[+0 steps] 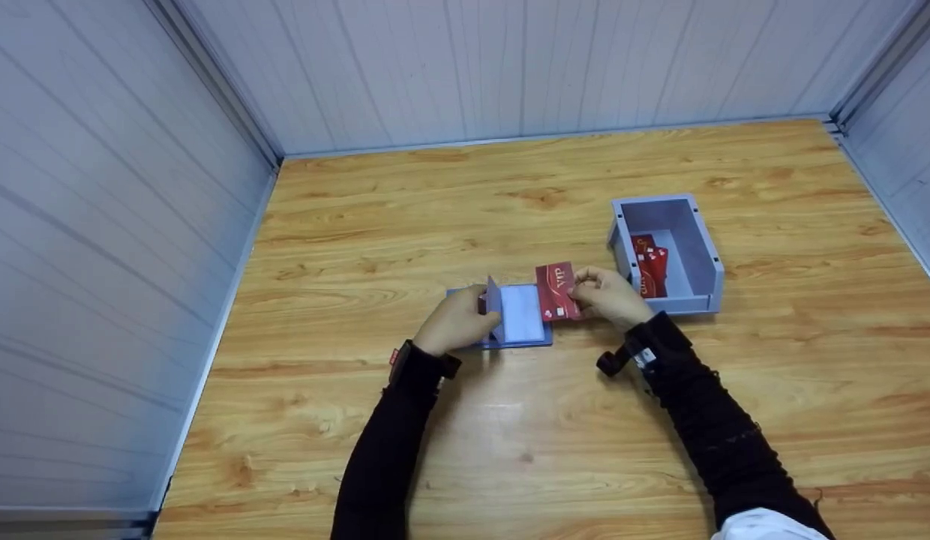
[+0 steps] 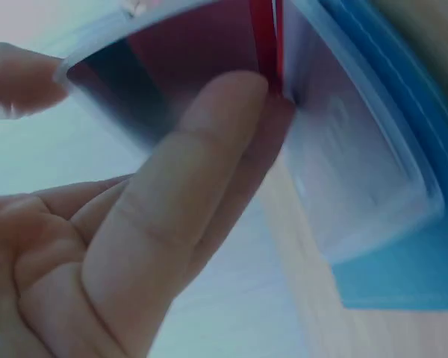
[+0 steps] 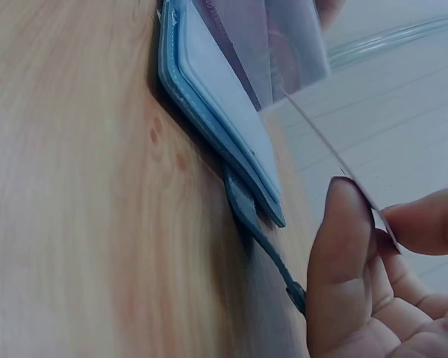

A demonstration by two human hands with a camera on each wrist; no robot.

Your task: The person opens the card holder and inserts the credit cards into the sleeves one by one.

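Note:
A blue card holder (image 1: 538, 344) with clear plastic sleeves lies opened out on the table. My left hand (image 1: 459, 319) pinches one raised sleeve page, with red showing inside it; in the left wrist view, another clear sleeve (image 2: 358, 179) hangs beside it over the blue cover (image 2: 403, 276). Between thumb and fingers, my right hand (image 1: 613, 298) pinches a red VIP card (image 1: 556, 291) just above the holder's right edge. Seen edge-on in the right wrist view, that card (image 3: 328, 145) has its far end at the raised sleeve (image 3: 302, 52); whether it is inside, I cannot tell.
Right of my right hand, a grey plastic bin (image 1: 690, 304) holds several red cards (image 1: 652, 271). A dark strap (image 3: 265, 239) with a snap extends from the holder. Pale panel walls (image 1: 450, 75) border the wooden table (image 1: 525, 450) at the back and sides.

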